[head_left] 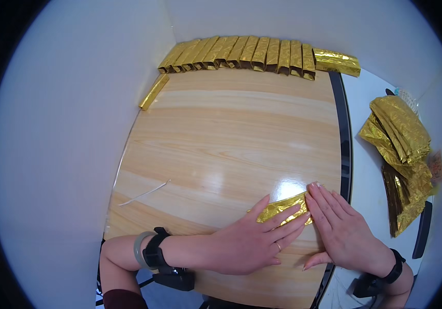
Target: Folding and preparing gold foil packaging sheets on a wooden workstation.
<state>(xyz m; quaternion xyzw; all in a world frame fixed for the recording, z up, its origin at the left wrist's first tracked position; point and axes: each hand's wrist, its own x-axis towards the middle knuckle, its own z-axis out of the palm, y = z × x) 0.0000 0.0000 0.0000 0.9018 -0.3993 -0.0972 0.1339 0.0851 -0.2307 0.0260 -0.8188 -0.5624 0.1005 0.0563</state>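
Note:
A flat, shiny gold foil piece (283,209), crinkled on top, lies on the wooden table at the near right. My left hand (254,239) rests across its left part, fingers stretched out and a ring on one of them. At the foil's right end, my right hand (342,229) lies flat with its fingers side by side and the thumb held apart. Parts of the foil are hidden beneath both hands. Neither hand is wrapped around anything.
Along the table's (231,129) far edge stands a row of several gold foil tubes (252,51). Another gold tube (154,92) leans at the left wall. Stacked gold sheets (398,134) lie on the white surface at right, near a tub (440,164). A thin white strip (144,193) lies left.

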